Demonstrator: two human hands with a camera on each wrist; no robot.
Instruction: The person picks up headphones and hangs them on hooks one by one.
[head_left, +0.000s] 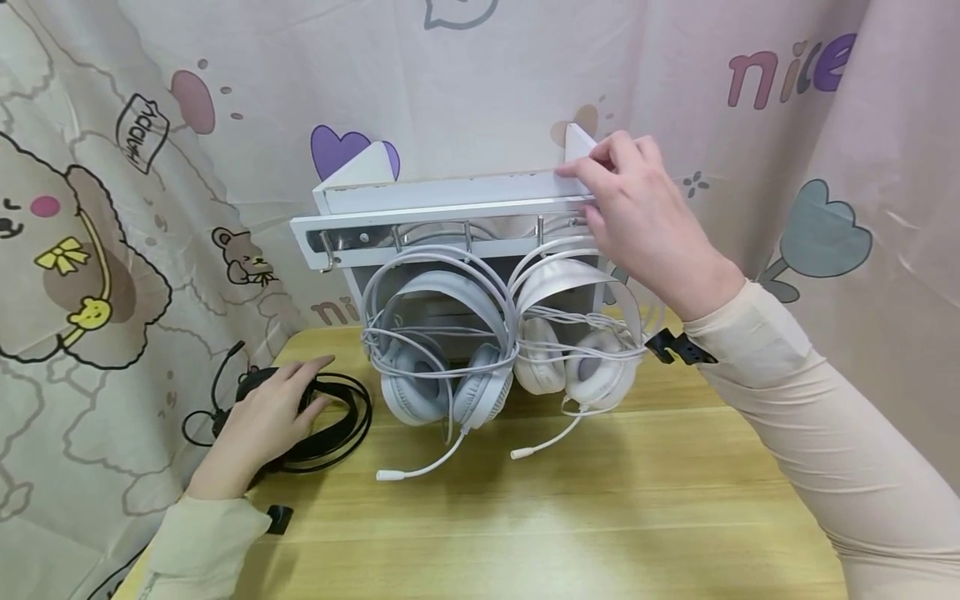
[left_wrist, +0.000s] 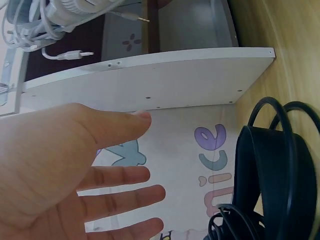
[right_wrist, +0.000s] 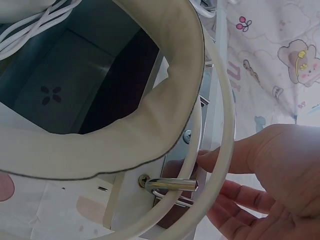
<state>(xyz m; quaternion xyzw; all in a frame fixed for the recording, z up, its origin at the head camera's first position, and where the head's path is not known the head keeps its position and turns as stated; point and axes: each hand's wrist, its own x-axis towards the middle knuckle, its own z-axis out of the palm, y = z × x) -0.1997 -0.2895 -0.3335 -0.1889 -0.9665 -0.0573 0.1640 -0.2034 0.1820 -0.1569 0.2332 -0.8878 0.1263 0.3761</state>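
Note:
A white rack (head_left: pixel 450 197) with a metal hook strip stands on the table. From its hooks hang two headsets with bundled cables: a white headset (head_left: pixel 483 400) in the middle and another white headset (head_left: pixel 600 379) on the right. My right hand (head_left: pixel 641 212) grips the rack's top board near its right end, thumb at the front, fingers over the edge. In the right wrist view a padded headband (right_wrist: pixel 185 80) hangs beside this hand. My left hand (head_left: pixel 266 417) is over a black headset (head_left: pixel 255 379) at the left; in the left wrist view its fingers are spread and hold nothing.
The wooden table (head_left: pixel 600 517) extends in front of the rack. A printed curtain (head_left: pixel 487 83) hangs close behind and along the left side. Both white microphone booms point toward the table's front. Metal hooks (head_left: pixel 327 250) stick out at the rack's left end.

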